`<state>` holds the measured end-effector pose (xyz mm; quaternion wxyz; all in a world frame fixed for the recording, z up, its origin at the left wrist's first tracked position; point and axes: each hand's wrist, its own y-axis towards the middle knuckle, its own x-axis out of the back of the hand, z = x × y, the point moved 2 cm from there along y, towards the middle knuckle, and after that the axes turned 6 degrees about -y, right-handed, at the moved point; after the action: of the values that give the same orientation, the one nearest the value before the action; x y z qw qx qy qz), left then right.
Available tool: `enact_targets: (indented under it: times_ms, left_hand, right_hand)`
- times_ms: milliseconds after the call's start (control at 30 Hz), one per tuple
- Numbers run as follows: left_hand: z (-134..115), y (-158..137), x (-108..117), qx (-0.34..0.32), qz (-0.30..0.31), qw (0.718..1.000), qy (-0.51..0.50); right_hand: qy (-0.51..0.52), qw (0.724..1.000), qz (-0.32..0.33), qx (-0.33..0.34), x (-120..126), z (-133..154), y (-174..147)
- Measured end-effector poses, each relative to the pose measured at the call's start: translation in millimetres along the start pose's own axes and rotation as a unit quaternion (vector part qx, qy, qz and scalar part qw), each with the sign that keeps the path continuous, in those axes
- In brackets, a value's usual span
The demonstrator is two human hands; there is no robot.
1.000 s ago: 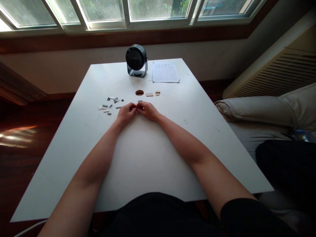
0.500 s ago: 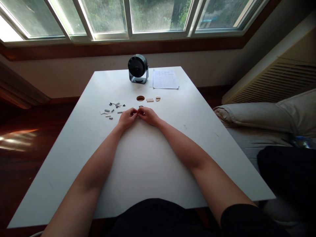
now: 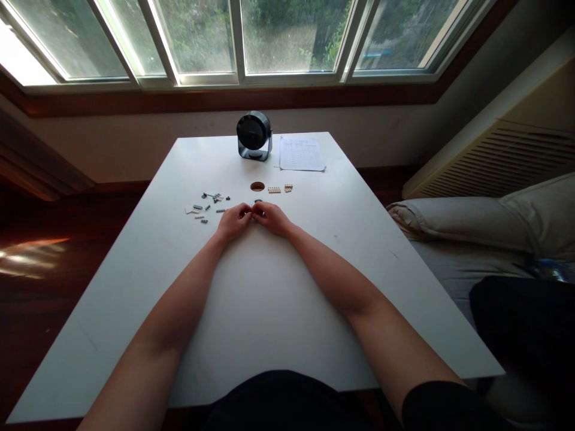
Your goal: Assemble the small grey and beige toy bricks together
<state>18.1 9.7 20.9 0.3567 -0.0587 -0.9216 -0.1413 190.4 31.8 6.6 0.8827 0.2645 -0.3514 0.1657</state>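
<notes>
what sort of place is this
Probably a room in a home: a cushioned sofa stands right of the white table, a wide window lies beyond it, and the floor looks like dark reddish wood.

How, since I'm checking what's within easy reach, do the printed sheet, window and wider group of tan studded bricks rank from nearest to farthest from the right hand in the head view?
From the right hand:
1. Tan studded bricks, just beyond it.
2. Printed sheet, far right of the tabletop.
3. Window, beyond the table.
</notes>
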Motion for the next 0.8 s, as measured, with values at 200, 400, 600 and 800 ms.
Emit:
enact_targets:
  times_ms: [200,400,600,800]
  left_hand:
    - [-0.2,0.2,0.2,0.001,0.002,1.000,0.003]
    - [2.1,0.6,-1.2,-0.007,0.003,1.000,-0.011]
    - [1.7,0.2,-0.9,-0.003,0.005,1.000,-0.010]
    - [0.4,0.3,-0.3,-0.005,0.006,1.000,-0.015]
  right_hand:
    - [-0.004,1.000,-0.001,0.005,-0.1,-1.2,0.5]
    - [0.001,1.000,0.000,0.007,-1.4,-3.2,1.3]
    - [-0.006,1.000,0.001,0.003,-0.5,-1.9,1.4]
    - [-0.008,1.000,0.002,0.005,-0.4,-1.3,1.8]
